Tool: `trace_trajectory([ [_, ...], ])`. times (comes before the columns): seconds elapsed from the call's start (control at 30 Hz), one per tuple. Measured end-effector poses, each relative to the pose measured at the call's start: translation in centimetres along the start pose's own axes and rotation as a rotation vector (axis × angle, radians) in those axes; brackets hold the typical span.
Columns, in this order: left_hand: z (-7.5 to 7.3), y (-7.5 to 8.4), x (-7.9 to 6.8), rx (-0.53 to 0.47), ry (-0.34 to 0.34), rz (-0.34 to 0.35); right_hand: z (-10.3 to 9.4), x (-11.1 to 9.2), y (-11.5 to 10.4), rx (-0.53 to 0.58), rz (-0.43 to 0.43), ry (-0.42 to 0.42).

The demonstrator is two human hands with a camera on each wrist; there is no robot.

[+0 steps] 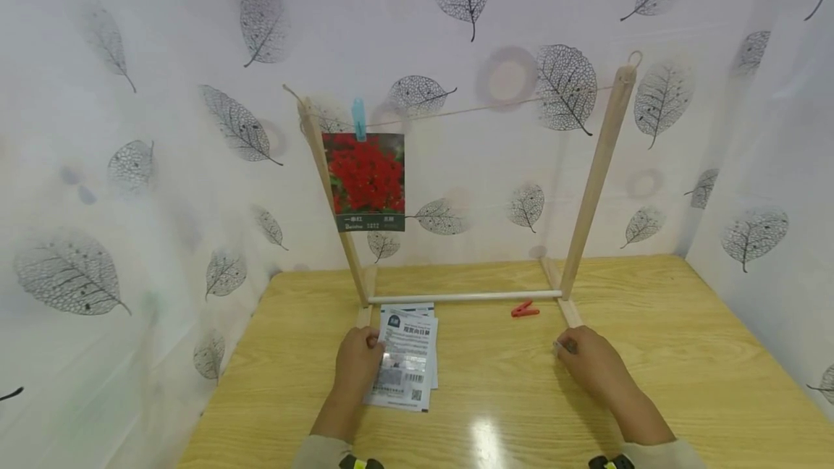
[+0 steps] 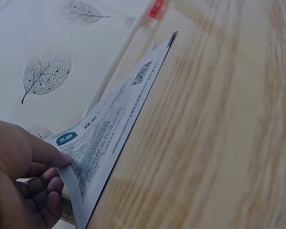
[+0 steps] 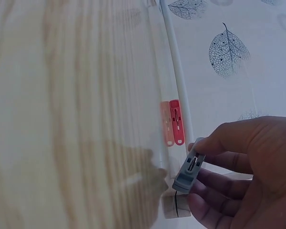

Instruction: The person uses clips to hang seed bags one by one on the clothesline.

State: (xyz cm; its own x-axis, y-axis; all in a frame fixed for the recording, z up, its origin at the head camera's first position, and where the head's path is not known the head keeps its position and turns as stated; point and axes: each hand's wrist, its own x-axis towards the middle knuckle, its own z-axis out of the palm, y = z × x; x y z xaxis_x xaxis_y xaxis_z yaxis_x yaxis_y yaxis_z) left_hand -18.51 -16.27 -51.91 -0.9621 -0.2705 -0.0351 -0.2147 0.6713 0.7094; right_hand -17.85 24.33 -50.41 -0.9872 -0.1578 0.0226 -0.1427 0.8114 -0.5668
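Observation:
My left hand (image 1: 357, 362) pinches the left edge of a printed seed packet (image 1: 405, 364), its text side facing up. In the left wrist view that packet (image 2: 109, 129) bends upward where thumb and fingers grip it. Another packet (image 1: 434, 375) lies mostly hidden beneath. A grey clothespin (image 3: 188, 171) is held between thumb and fingers of my right hand (image 1: 589, 360), above the table's right side. Beyond that hand a red clothespin (image 1: 525, 309) lies by the white rod. On the string (image 1: 482, 111), a blue clothespin (image 1: 359, 119) holds up a red-flower packet (image 1: 368, 183) at the left.
The string runs between two wooden posts (image 1: 596, 187) standing on wooden feet. A white rod (image 1: 465, 297) joins them low down, across the wood-grain table (image 1: 495, 375). Leaf-patterned sheeting (image 1: 469, 237) closes off the back and both sides.

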Motion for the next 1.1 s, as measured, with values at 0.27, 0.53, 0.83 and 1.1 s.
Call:
trace_trajectory([
  [0.27,-0.41,0.41,-0.18,-0.036,-0.006,-0.019,-0.05,0.05,-0.02,0.033,-0.012,0.004],
  [0.53,-0.49,0.55,-0.26,-0.055,0.014,0.008,-0.24,0.17,-0.10,0.035,-0.024,0.021],
  [0.83,-0.62,0.73,-0.27,-0.059,-0.001,-0.023,-0.07,0.31,0.03,0.006,-0.057,0.075],
  [1.1,-0.81,0.73,-0.37,-0.104,0.004,-0.003,-0.05,0.34,-0.16,-0.001,-0.086,0.124],
])
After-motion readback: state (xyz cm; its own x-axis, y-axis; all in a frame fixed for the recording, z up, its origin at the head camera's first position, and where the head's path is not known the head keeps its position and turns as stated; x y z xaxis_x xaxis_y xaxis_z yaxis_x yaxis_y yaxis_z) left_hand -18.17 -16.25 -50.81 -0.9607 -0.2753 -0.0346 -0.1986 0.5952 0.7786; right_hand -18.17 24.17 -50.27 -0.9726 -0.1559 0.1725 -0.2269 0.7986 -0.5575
